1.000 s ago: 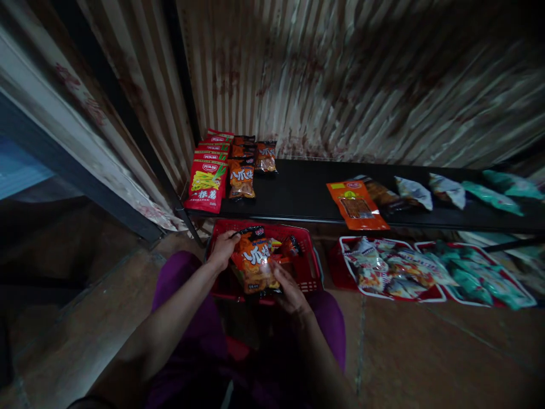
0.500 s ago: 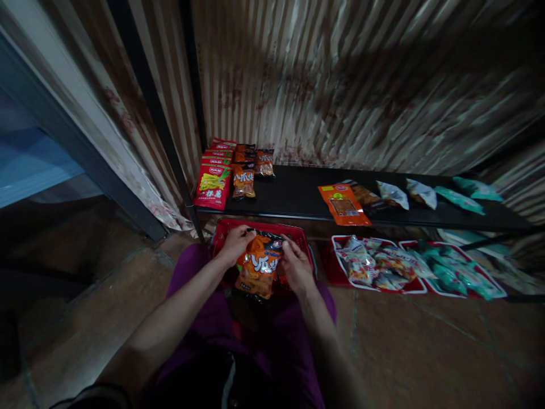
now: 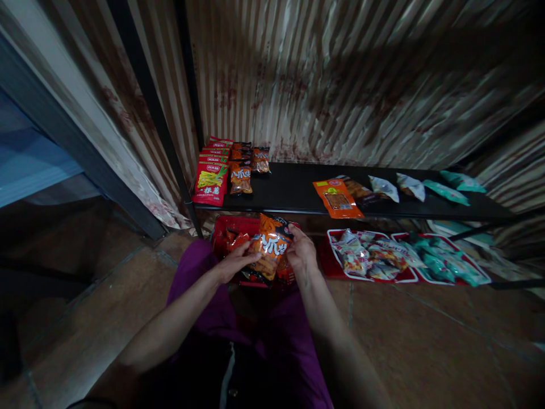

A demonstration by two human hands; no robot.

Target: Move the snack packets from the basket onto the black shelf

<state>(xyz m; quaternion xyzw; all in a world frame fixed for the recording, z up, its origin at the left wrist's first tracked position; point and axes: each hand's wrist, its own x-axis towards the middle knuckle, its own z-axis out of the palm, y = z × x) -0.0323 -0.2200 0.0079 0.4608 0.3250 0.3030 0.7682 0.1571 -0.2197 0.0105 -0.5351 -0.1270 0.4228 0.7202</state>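
Note:
An orange and black snack bag with large white lettering is held in front of me, above the red basket. My right hand grips its right edge between thumb and fingers. Stretched flat, the fingers of my left hand touch the bag's lower left side. The red basket stands at my knees, below the shelf's front edge. Inside it, more red-orange packets show to the left of the held bag. Both hands and the bag hide much of the basket.
The black shelf carries red packets, orange snack bags, a flat orange packet, white bags and green bags. Two more baskets of bags sit lower right. A dark post rises at left.
The snack bag has risen slightly, shifted right and tilted. My left hand has moved from its top corner to its lower left side. Packets inside the basket now show.

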